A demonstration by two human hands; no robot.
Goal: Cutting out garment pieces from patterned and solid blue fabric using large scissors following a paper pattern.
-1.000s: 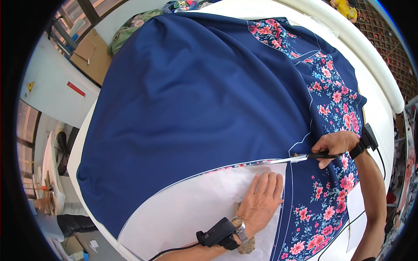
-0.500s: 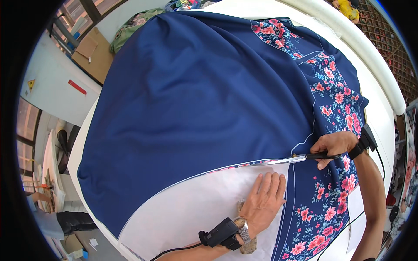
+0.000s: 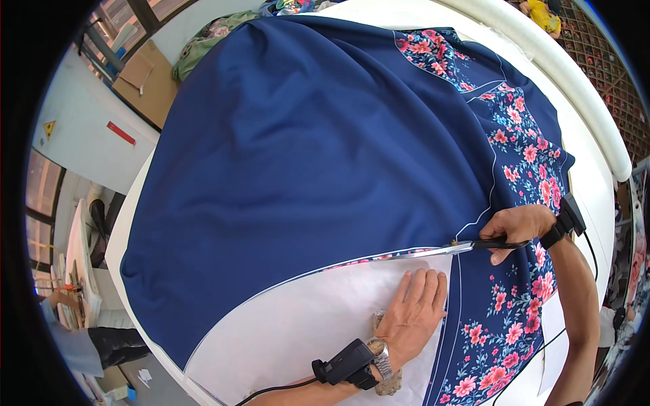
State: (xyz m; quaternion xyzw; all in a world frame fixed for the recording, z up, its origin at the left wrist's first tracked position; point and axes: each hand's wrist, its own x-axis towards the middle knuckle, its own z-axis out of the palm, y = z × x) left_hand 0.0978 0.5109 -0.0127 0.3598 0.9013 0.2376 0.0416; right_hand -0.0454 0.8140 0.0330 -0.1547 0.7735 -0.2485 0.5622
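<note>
A wide navy fabric (image 3: 305, 155) with a pink floral band (image 3: 525, 145) lies in soft folds over the white table. My right hand (image 3: 512, 230) grips the black handles of long scissors (image 3: 433, 251). Their blades lie along a white outline on the fabric, beside a thin floral strip, and look nearly closed together. Flat on the white surface below that cut edge rests my left hand (image 3: 414, 308), fingers stretched out, just under the blades. Partly hidden beneath my left wrist is a rough brownish block (image 3: 388, 384).
A long white roll (image 3: 582, 88) runs along the table's far right edge. Green cloth (image 3: 210, 44) is heaped at the back left, near a cardboard box (image 3: 145, 81). Another person's dark-trousered leg (image 3: 118, 346) shows at lower left. A black cable (image 3: 535, 355) crosses the fabric at lower right.
Both hands and the scissors have stayed almost in place. The scissor blades look slightly more closed. At the far left, the other person's arm has shifted.
</note>
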